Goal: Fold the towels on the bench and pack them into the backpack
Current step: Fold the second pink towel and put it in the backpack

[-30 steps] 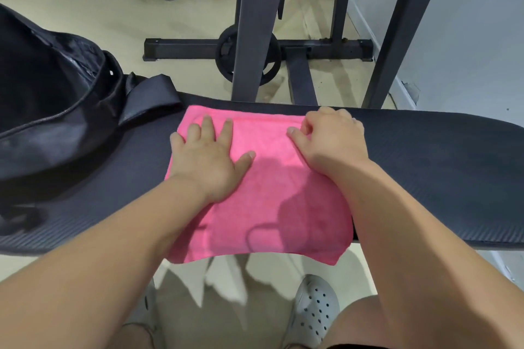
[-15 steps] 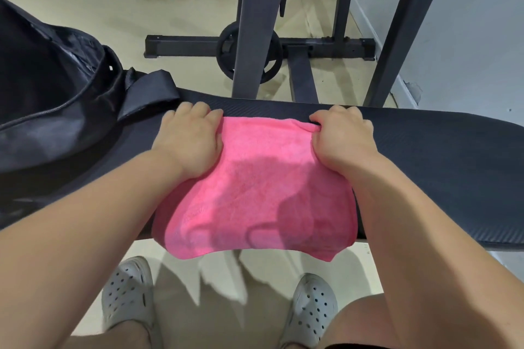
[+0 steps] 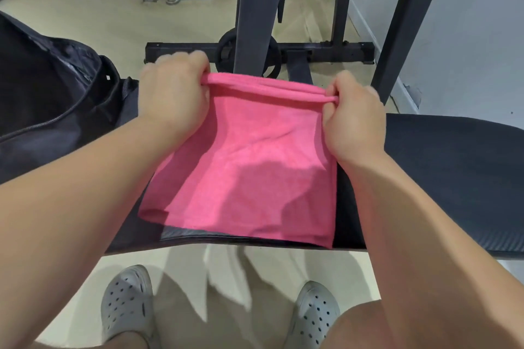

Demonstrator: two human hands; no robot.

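Observation:
A folded pink towel hangs from both my hands over the black padded bench. My left hand grips its far left corner and my right hand pinches its far right corner, so the far edge is lifted off the bench. The towel's near edge still rests on the bench close to the front rim. The black backpack lies on the bench at the left, its mouth open toward the towel.
Dark metal uprights and a base bar of a gym rack stand just behind the bench. A white wall is at the right. My feet in grey perforated clogs stand on the beige floor below the bench.
My hands went from pressing flat on the towel to gripping its far corners, then lifted that edge up off the bench. The towel's near edge slid back onto the bench.

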